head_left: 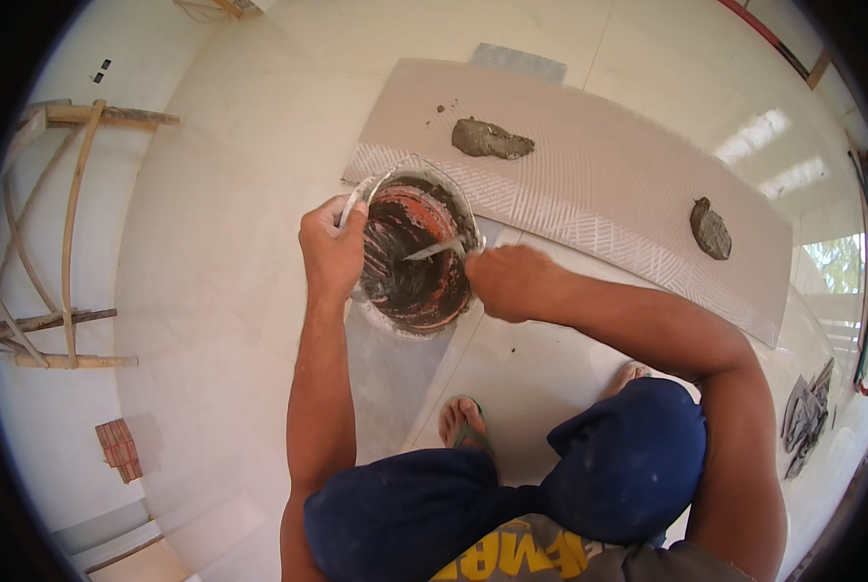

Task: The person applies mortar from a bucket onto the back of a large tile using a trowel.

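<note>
The person squats over the work, knees in dark blue shorts [512, 504] filling the lower part of the view, both forearms extended forward and downward.

Left hand [331, 250]: fingers are curled tight over the near-left rim of the bucket [417, 254], clamping the rim together with the whitish wire handle [356, 194] that lies along it. The wrist is straight and the forearm runs almost vertically up the picture.

Right hand [512, 281]: closed in a fist around the handle of a trowel [436, 249]; the handle itself is hidden inside the fist. The forearm enters from the right, with the elbow bent outward. The metal blade points left into the bucket, its tip over the mortar.

Bucket: one, round, orange-red inside, walls smeared with dark grey wet mortar. It stands on the glossy cream tiled floor [230, 291], just in front of the near edge of the large tile.

Count of items:
- One large beige tile [589, 165] lying flat on the floor, its near edge combed with white ridged adhesive.
- Two lumps of grey mortar on the tile: one [490, 139] near the bucket, one [710, 229] toward the right end, well apart.
- Two feet, the left one [463, 419] in a sandal, the other partly hidden behind the right knee.
- One wooden frame of poles [56, 242] at the left wall.
- One red brick [118, 448] below it.
- One pile of grey scraps [807, 412] at the far right.
</note>
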`<state>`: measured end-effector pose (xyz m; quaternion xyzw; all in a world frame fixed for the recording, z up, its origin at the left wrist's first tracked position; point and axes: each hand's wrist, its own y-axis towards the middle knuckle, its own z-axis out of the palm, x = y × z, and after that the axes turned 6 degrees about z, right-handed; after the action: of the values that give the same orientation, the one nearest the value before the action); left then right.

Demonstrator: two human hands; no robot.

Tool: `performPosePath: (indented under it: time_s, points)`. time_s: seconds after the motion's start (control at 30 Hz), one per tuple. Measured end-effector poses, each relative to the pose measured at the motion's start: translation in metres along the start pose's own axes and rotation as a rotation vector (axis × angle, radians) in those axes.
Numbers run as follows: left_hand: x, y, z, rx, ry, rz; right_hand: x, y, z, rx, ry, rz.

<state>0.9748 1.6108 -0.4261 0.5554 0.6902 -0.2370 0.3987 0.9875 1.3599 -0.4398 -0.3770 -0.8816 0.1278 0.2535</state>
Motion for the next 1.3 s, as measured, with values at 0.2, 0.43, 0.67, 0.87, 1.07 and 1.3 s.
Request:
performPosePath:
  time_s: [0.2, 0.43, 0.67, 0.87, 1.07, 1.3]
  points:
    - [0.019, 0.006, -0.002, 0.048, -0.212, -0.004, -0.048, 0.011, -0.026, -0.317, -0.171, 0.026]
    - [0.038, 0.005, -0.005, 0.083, -0.217, 0.002, -0.054, 0.002, -0.007, -0.061, 0.049, 0.062]
    - [0.035, 0.0, -0.001, 0.063, -0.207, 0.043, -0.039, 0.017, 0.038, -0.19, 0.065, 0.105]
    - [0.019, -0.01, 0.0, 0.056, -0.124, 0.046, -0.022, 0.009, 0.022, 0.094, 0.105, 0.064]
    - [-0.035, 0.016, 0.001, 0.092, -0.113, 0.248, -0.035, 0.003, -0.003, -0.266, 0.143, 0.177]
    - [-0.103, 0.086, 0.038, 0.214, -0.205, 0.473, -0.1, -0.06, -0.039, -0.396, -0.029, 0.198]
